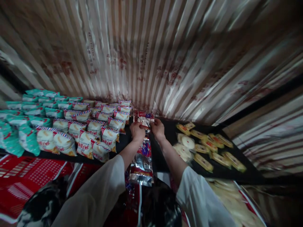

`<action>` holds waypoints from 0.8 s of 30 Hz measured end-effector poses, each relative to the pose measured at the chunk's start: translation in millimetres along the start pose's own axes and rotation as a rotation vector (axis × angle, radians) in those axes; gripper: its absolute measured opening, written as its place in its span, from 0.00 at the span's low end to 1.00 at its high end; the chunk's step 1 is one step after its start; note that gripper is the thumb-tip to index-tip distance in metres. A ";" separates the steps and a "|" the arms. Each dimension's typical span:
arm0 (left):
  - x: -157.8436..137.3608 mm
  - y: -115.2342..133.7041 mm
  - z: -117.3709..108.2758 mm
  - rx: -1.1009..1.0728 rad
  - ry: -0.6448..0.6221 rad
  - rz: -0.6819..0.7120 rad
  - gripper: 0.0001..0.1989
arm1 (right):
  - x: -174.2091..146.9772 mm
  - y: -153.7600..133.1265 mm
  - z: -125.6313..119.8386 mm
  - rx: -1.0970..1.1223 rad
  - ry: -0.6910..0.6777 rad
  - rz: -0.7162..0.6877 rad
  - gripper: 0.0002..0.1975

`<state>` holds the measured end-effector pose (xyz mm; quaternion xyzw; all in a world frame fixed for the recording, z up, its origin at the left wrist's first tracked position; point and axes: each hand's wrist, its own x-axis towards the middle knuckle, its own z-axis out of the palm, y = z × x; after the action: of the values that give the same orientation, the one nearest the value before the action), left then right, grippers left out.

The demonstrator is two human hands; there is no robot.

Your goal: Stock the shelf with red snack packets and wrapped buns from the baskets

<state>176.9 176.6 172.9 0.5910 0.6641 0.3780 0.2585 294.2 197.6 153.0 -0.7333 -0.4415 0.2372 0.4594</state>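
Both hands are closed on the red-and-silver foil packet (143, 116) straight ahead of the person over the black tabletop (163, 157): the left hand (137, 130) has its fingers bent around the packet's near left corner, and the right hand (157, 128) pinches at its right edge, though the fingertips are too dim to show how firmly. This packet is held crosswise, its longer side running from one hand to the other, so neither hand is clearly nearer to it. The relation that matters is with the long silver packet with red and purple print (142, 164) just below it, on the person's side: that one runs lengthwise, away from the body, nearly square to the first, its far end close under the hands and its near end reaching over the table's front edge. It lies between the forearms, closer to the left one, which slants along its left side, while the right forearm stands apart from it. Whether the two packets are joined or separate cannot be told, as the hands hide the meeting place. White snack bags (88, 143) stand in rows just left of the left hand, and yellow-wrapped bars (203, 162) lie well to the right of the right hand
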 end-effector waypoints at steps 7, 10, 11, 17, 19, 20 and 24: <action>20.9 -7.2 18.0 0.095 0.032 0.030 0.17 | 20.3 -4.9 16.6 -0.283 -0.004 -0.053 0.20; 22.8 -11.9 22.2 0.144 0.021 0.049 0.16 | 19.1 -2.5 21.6 -0.372 -0.020 -0.090 0.17; 22.9 -13.3 23.0 0.162 0.013 0.054 0.16 | 18.5 -1.7 23.3 -0.401 -0.027 -0.095 0.16; 22.1 -16.5 26.4 0.208 -0.035 0.042 0.16 | 17.8 1.9 32.7 -0.501 -0.032 -0.199 0.15; 22.5 -15.5 27.7 0.218 -0.041 0.035 0.16 | 18.5 2.9 35.0 -0.524 -0.030 -0.227 0.14; 22.9 -14.6 28.2 0.226 -0.046 0.028 0.16 | 19.0 3.2 35.9 -0.533 -0.030 -0.235 0.14; 24.7 -10.6 28.1 0.251 -0.059 0.016 0.15 | 21.9 3.4 38.0 -0.544 -0.004 -0.243 0.14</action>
<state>188.7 206.1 150.6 0.6349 0.6936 0.2763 0.1986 277.9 233.5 133.5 -0.7710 -0.5741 0.0549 0.2702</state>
